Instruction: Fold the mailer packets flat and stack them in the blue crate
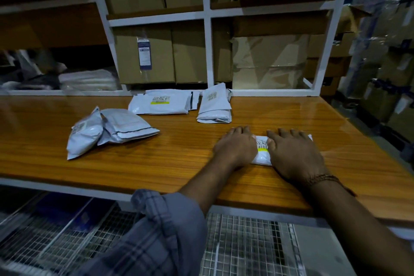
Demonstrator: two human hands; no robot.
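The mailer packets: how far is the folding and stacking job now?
Done: nothing is visibly stacked, and no blue crate is in view. In hand: the left hand and the right hand press one packet flat on the wooden table. Left: two packets lying at the left, a flat one and a folded pile at the back.

Both forearms are reaching forward from the near edge, converging to the right of centre. The left hand and right hand are lying palm down, side by side, fingers extended and pointing far, thumbs nearly touching.
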